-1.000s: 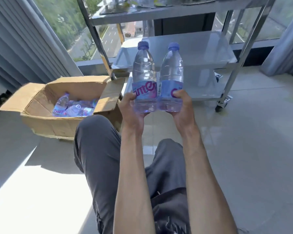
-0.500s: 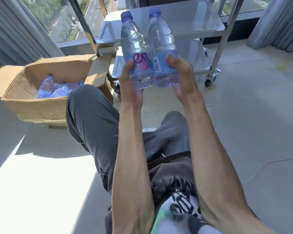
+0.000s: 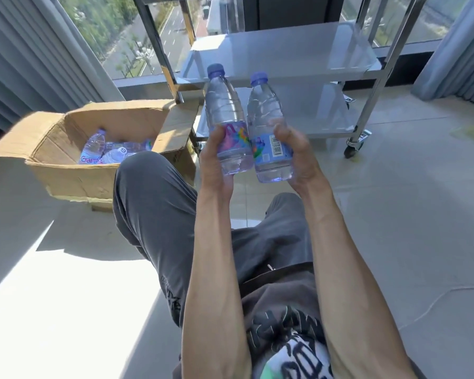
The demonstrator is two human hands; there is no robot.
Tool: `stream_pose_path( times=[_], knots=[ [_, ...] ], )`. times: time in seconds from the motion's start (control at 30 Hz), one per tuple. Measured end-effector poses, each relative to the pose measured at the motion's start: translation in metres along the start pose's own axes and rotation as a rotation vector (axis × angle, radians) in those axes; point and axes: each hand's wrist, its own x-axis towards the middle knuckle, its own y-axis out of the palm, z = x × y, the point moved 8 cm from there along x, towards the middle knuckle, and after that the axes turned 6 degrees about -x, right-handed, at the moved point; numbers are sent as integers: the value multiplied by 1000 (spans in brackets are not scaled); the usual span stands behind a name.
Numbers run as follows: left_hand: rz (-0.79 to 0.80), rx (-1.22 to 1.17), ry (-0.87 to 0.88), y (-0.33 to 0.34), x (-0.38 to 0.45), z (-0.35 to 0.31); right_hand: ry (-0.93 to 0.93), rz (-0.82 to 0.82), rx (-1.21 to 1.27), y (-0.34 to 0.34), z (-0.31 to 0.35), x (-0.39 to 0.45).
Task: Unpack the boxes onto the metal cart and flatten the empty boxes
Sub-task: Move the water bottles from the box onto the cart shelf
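Clear plastic water bottles with purple caps, two, are held upright side by side before the steel cart (image 3: 285, 50): one (image 3: 226, 119) wrapped by the left hand (image 3: 216, 157), one (image 3: 267, 124) by the right hand (image 3: 298, 154). Each grip is closed round the label, presumably for shelving. More bottles remain in the open cardboard box (image 3: 74, 173), apparently few.

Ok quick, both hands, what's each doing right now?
Left hand: grips the left water bottle.
Right hand: grips the right water bottle.
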Motion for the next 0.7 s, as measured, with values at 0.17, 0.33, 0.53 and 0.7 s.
stream_pose_path(
  times=[0.17,0.33,0.53,0.7],
  knots=[
    [-58,5,5,-13,-3,-1,54,42,115,9,-9,-1],
    [-83,63,-1,-13,-9,1,42,27,12,13,-10,-1],
    [-49,-11,5,-9,-9,-9,118,9,114,13,-17,1],
    [-20,-26,-23,-14,-9,-13,92,60,215,22,-11,6]
  ],
)
